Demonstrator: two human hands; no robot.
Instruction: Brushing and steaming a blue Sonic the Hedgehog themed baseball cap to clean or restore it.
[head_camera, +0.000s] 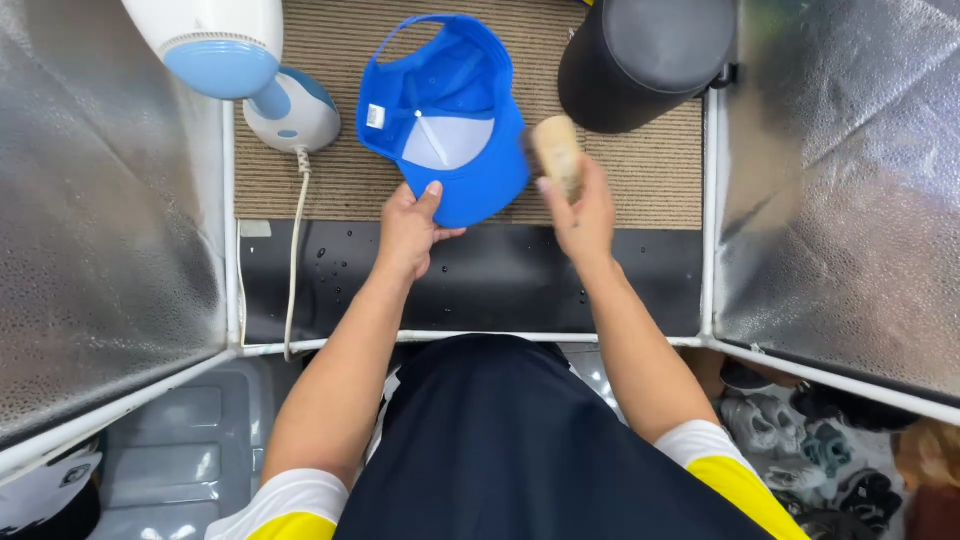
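A blue cap (455, 115) lies upside down at the centre of the counter (650, 185), its open crown facing up and showing a white inner panel and a small white label; nothing else sits inside the crown. The left hand (410, 230) is at the cap's 6 o'clock edge, fingers (432, 190) clamped on the blue brim with the thumb on top. The right hand (580, 215) is at the cap's 3 o'clock side, fingers closed around a wooden-backed brush (557, 150) whose head touches the cap's right edge. A black cylindrical container (640, 55) stands at 1 o'clock from the cap, just beside it; its top is covered by a dark lid, so its contents cannot be seen. A white and light-blue handheld appliance (225, 45) is at 10 o'clock, with its rounded base (293, 112) just beside the cap and a white cord (295, 250) running down toward 7 o'clock. The counter surface is a ribbed beige mat at the rear and a black strip (500, 285) near the person, spotted with water droplets. Reflective silver panels (100, 200) enclose the counter at 9 o'clock and 3 o'clock. Several shoes (800, 450) lie on the floor at 4 o'clock.
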